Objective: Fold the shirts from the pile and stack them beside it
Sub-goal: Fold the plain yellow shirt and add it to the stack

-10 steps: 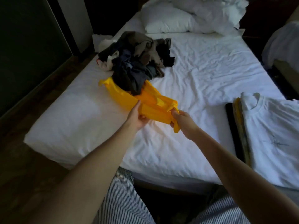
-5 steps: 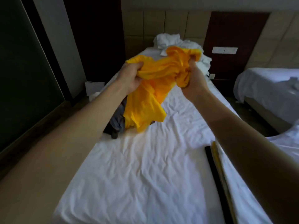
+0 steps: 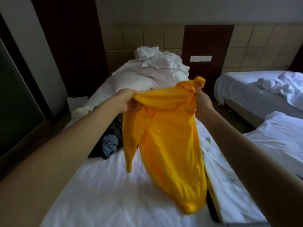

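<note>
At frame centre: left hand (image 3: 127,102) grips one top corner of yellow shirt (image 3: 164,145); right hand (image 3: 202,102) clenches other corner, bunched. Shirt hangs above bed (image 3: 98,194), pile (image 3: 111,143) behind at left, folded stack (image 3: 229,185) lower right. Step: opening shirt out. Next, likely: lay it flat.

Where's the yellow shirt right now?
Head view, centre: the yellow shirt hangs over the white bed, gripped at its top by the left hand and right hand.

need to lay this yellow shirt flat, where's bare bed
The sheet below the yellow shirt is bare, bordered by the dark pile behind-left and the folded stack on the right. Crowded at the head: pillows and bunched bedding.
</note>
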### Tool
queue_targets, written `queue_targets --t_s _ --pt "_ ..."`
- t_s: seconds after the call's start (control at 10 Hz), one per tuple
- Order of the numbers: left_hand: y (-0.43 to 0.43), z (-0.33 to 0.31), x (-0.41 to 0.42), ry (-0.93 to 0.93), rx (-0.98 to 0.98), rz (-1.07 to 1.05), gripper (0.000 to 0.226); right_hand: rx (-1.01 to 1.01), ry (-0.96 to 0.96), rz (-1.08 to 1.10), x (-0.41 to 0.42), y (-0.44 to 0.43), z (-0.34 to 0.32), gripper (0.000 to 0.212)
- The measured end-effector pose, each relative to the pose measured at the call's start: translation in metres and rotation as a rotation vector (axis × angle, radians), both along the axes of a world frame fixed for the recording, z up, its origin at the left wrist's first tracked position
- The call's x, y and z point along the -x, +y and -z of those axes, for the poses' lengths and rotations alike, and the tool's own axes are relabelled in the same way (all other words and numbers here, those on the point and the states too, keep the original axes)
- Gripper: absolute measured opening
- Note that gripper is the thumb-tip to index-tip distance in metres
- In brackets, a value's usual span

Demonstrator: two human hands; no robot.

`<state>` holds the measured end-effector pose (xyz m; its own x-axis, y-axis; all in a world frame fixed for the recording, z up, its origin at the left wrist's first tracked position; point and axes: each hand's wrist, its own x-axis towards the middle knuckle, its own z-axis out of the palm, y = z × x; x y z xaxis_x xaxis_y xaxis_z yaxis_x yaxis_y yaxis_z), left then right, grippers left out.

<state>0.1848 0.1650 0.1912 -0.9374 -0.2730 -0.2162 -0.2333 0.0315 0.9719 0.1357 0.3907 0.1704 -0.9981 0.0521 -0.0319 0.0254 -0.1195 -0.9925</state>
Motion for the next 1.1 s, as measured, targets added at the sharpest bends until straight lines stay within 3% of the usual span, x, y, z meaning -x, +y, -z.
queue_targets --t_s 0.1,0.2,0.3,0.4,0.5,0.6,0.7,0.8,0.9,1.0,1.1 --pt "-0.02 0.03 -0.012 -0.081 0.105 -0.136 0.029 -0.047 -0.1 -0.025 0.002 0.011 0.036 0.054" --pt "-0.053 0.058 -0.02 -0.218 0.23 -0.216 0.027 -0.175 -0.104 -0.199 -0.009 0.011 0.071 0.021" --pt "-0.068 0.099 -0.036 -0.464 0.444 -0.162 0.028 -0.532 -0.21 -0.528 -0.036 -0.005 0.12 0.024" --pt "-0.057 0.14 -0.052 -0.506 0.524 -0.163 0.023 -0.599 -0.315 -0.775 -0.054 -0.015 0.195 0.024" --pt "-0.047 0.227 -0.047 -0.36 0.642 -0.078 0.021 -0.635 -0.336 -0.712 -0.08 -0.016 0.256 0.027" --pt "-0.002 0.257 -0.061 -0.277 0.579 0.228 0.016 -0.688 -0.303 -0.51 -0.093 -0.005 0.279 0.045" --pt "0.046 0.294 -0.072 -0.246 0.485 0.266 0.018 -0.654 -0.225 -0.368 -0.103 0.009 0.291 0.047" --pt "0.062 0.325 -0.073 -0.359 0.804 0.303 0.036 -0.643 -0.155 -0.383 -0.104 0.02 0.285 0.039" --pt "0.068 0.321 -0.077 -0.257 0.95 0.255 0.027 -0.611 -0.109 -0.426 -0.103 0.023 0.278 0.029" --pt "0.061 0.29 -0.073 0.032 0.764 0.244 0.021 -0.583 -0.014 -0.488 -0.096 0.014 0.267 0.029" --pt "0.056 0.227 -0.086 0.19 0.359 0.406 0.02 -0.508 0.117 -0.619 -0.093 -0.004 0.232 0.051"
